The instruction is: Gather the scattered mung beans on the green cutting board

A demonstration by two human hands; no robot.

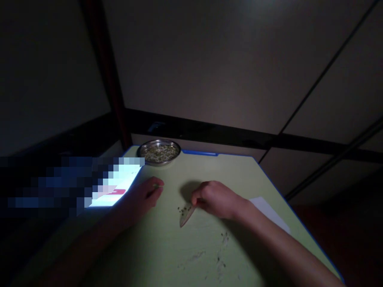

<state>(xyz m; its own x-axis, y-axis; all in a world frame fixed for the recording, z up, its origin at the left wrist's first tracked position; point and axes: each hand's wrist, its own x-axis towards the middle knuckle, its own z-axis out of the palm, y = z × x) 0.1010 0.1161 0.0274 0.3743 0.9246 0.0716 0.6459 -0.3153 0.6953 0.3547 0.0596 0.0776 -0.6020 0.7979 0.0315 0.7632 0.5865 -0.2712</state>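
My right hand (214, 198) is closed around a small knife (186, 217), its handle hidden in the fist. The blade points down and to the left, low over the table or touching it; which of the two I cannot tell. Small dark bits (183, 210) lie beside the blade. Left of it, my left hand (152, 193) pinches a thin pale green piece (158, 185), too small to name, between thumb and finger. Beyond my left hand stands a round metal dish (176, 158) holding many small pale and greenish pieces.
The yellow-green table (167, 247) has a blue edge. A bright screen (131, 175) lies at the left, partly pixelated. Under my right forearm is a white sheet (267, 211). Crumbs and dark specks (221, 261) are scattered near the front. Large panels (191, 71) rise behind the table.
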